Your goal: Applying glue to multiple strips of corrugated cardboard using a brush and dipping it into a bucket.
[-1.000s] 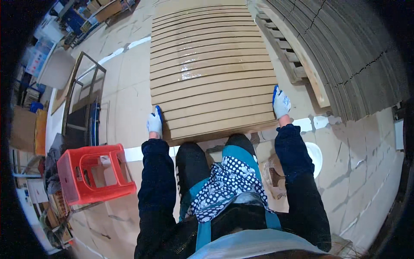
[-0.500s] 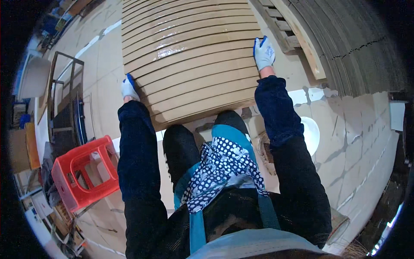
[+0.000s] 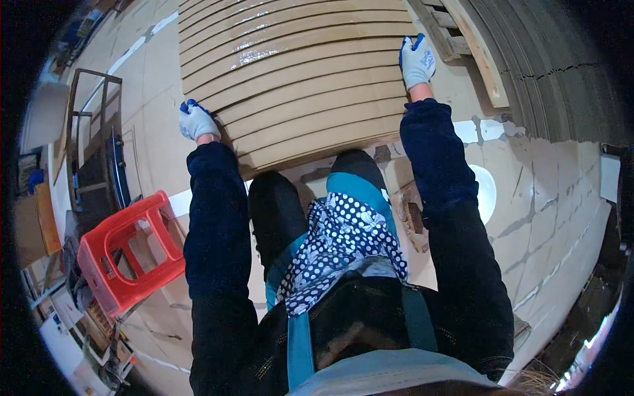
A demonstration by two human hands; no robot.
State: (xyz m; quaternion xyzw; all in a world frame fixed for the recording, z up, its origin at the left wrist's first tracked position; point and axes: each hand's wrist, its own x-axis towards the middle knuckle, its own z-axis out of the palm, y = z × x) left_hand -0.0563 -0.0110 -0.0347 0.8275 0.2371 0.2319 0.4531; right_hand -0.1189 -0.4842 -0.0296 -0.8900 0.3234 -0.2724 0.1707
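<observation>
In front of me lies a fanned, overlapping row of flat brown cardboard sheets (image 3: 304, 92), with glossy light on the far ones. My left hand (image 3: 198, 122), in a white glove with blue fingertips, is closed at the left edge of the sheets. At their right edge is my right hand (image 3: 417, 64), gloved alike, with its fingers curled in on the border. The undersides of both grips are hidden. My knees are close to the near edge of the cardboard.
A red plastic stool (image 3: 132, 254) stands to my left, with a metal frame (image 3: 96, 138) beyond it. A tall stack of grey-brown sheets (image 3: 551, 72) and a wooden pallet (image 3: 472, 49) are on the right. A white round object (image 3: 485, 193) sits beside my right forearm.
Both gloved hands have shifted slightly along the side edges; the right is farther up and right in view. The near edge of the cardboard appears a little higher in the picture.
</observation>
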